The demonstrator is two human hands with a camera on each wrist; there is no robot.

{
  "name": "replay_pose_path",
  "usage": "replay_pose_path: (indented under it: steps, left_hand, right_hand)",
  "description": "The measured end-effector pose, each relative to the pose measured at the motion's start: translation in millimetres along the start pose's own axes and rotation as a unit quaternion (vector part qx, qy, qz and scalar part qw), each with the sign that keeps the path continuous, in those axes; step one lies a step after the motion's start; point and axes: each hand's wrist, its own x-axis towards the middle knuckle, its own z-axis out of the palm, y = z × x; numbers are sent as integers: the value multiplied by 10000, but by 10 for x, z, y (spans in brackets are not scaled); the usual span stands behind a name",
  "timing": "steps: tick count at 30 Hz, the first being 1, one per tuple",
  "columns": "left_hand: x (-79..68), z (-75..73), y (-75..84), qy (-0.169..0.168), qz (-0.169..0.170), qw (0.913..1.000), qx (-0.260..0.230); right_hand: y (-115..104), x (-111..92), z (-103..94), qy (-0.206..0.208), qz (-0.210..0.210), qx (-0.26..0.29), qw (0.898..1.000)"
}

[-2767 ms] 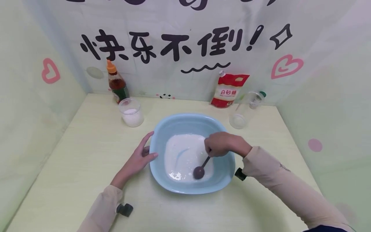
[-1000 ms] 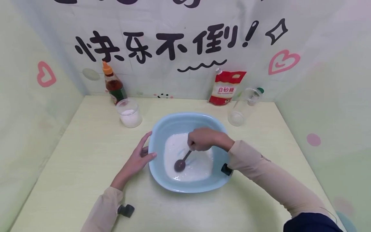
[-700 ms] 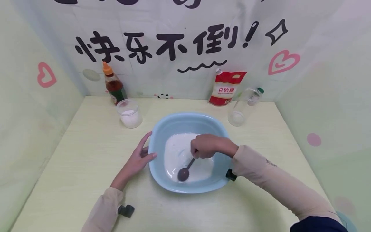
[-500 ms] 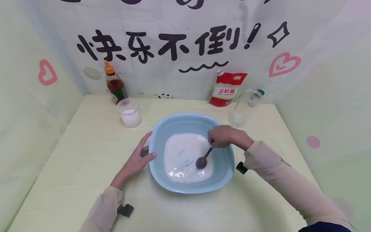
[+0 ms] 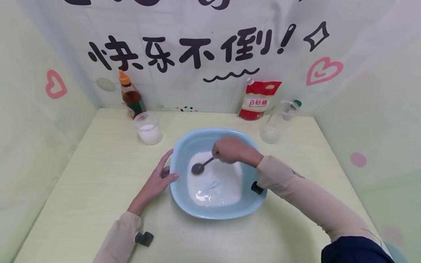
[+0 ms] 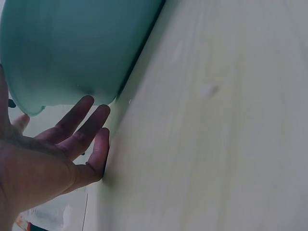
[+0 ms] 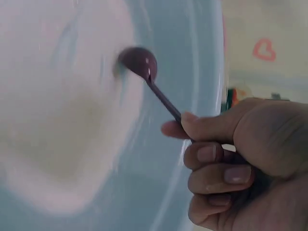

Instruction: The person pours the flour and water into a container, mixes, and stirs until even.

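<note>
A light blue basin [image 5: 218, 213] on the table holds a layer of smooth white liquid [image 5: 227, 186], with a streak of blue bottom showing through. My right hand [image 5: 229, 150] grips the thin handle of a dark brown spoon [image 5: 198, 168], thumb along it and fingers curled in. Its round bowl dips in the liquid at the basin's left side; the right wrist view shows the spoon [image 7: 140, 62] tilted. At the left rim my left hand [image 5: 160, 181] holds the basin, thumb over the edge. Outside, its other fingers [image 6: 79, 130] reach to the basin's wall, low by the table.
Behind the basin to the left stand a tub of white powder [image 5: 148, 132] and an orange-capped sauce bottle [image 5: 132, 98]. At the back right are a red-and-white sugar pouch [image 5: 258, 102] and a clear plastic container [image 5: 274, 124]. Cloth walls close in the table [image 5: 98, 175] on three sides.
The spoon has swept back and forth through the liquid, and in the last half second it went from the right side to the upper left. My left hand has stayed at the rim.
</note>
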Motion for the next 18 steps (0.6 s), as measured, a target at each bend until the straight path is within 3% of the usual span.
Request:
replay_pose_path:
  steps: [5, 9, 14, 18]
  left_hand:
    - [9, -6, -11, -40, 141, 9999, -91]
    - [-3, -20, -5, -35, 126, 9999, -96]
    - [-18, -29, 16, -7, 42, 10000, -15]
    - [-18, -35, 26, -20, 19, 10000, 10]
  right_hand:
    - [-172, -118, 96, -1068, -247, 194, 9938]
    - [-75, -263, 59, -1461, 48, 131, 9892]
    - [184, -419, -104, -1262, 647, -490, 9887]
    - [348, -417, -231, -509, 1147, -710, 9896]
